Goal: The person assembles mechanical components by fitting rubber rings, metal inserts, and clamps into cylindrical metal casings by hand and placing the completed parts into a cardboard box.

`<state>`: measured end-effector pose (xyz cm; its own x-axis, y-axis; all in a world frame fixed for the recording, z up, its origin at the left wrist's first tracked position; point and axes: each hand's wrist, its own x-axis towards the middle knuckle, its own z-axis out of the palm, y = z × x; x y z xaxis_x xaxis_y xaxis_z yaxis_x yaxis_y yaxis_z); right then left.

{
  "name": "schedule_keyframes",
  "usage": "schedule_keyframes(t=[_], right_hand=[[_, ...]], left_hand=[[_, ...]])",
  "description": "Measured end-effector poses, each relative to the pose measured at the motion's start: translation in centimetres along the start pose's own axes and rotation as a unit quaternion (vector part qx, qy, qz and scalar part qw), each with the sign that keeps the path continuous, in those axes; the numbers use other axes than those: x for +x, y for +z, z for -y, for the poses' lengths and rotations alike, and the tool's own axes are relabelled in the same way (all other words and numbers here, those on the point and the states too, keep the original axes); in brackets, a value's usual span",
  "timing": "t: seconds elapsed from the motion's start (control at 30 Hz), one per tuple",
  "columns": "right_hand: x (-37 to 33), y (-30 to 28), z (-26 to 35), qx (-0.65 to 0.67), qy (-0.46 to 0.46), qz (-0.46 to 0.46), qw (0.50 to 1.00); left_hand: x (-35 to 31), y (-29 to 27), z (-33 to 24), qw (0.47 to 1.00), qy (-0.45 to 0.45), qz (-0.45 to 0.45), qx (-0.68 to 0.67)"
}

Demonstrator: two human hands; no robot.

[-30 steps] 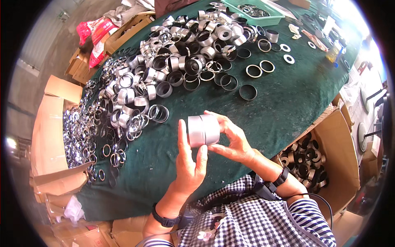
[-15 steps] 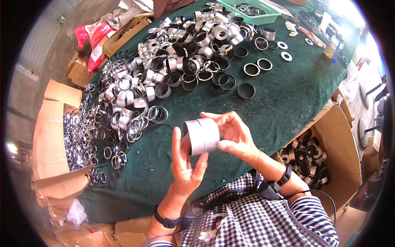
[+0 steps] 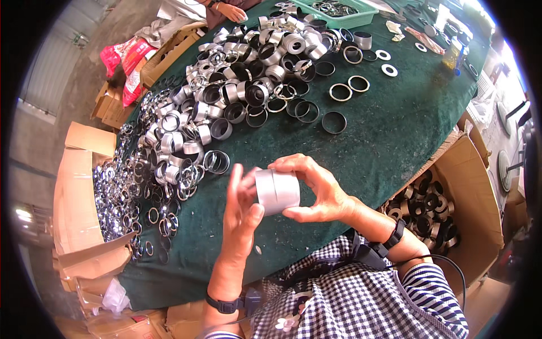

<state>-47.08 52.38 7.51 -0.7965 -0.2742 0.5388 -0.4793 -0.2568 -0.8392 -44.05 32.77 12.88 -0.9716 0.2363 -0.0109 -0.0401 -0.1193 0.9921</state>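
Both my hands hold a short silver metal cylinder [image 3: 276, 191], which looks like two rings pressed together, above the near edge of the green-covered table [image 3: 395, 135]. My left hand [image 3: 240, 217] presses its left end with thumb and upright fingers. My right hand [image 3: 316, 189] wraps the right end from above and below. A big heap of silver and dark metal rings [image 3: 226, 101] lies beyond my hands, spreading left and to the far side.
An open cardboard box [image 3: 468, 186] of dark rings stands at the right by the table. More cardboard boxes [image 3: 79, 186] line the left. A green basket [image 3: 339, 11] sits at the far edge, and another person's hand [image 3: 228, 10] rests there.
The cylinder and both hands have come slightly nearer to me and lower in view; the grip on it stays the same.
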Motion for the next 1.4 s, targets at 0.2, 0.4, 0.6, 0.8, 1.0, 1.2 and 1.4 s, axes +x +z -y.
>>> schedule_keyframes(t=[0.2,0.4,0.6,0.8,1.0,1.2,1.4], right_hand=[[-0.4,-0.5,0.5,-0.017,-0.030,0.030,0.999],[-1.0,-0.2,0.5,0.296,0.167,0.017,0.940],[0.2,1.1,0.7,0.328,0.199,0.020,0.923],[0.1,1.5,0.5,0.203,0.168,0.009,0.965],[0.1,1.1,-1.1,-0.084,0.004,0.025,0.996],[0.5,0.7,-1.2,0.250,0.129,0.010,0.959],[0.7,0.7,-1.2,0.261,0.170,0.004,0.950]], left_hand=[[1.0,0.4,-1.1,0.997,-0.015,0.041,0.056],[1.0,0.3,-0.8,0.976,0.144,0.012,0.165],[0.8,0.0,-0.4,0.959,0.179,0.034,0.215],[0.7,-0.7,-0.9,0.923,0.219,0.071,0.309],[0.9,-1.8,-0.8,0.994,-0.106,0.024,0.002],[1.7,-1.4,0.3,0.961,0.167,-0.002,0.221],[2.3,-1.7,2.0,0.901,0.252,0.016,0.352]])
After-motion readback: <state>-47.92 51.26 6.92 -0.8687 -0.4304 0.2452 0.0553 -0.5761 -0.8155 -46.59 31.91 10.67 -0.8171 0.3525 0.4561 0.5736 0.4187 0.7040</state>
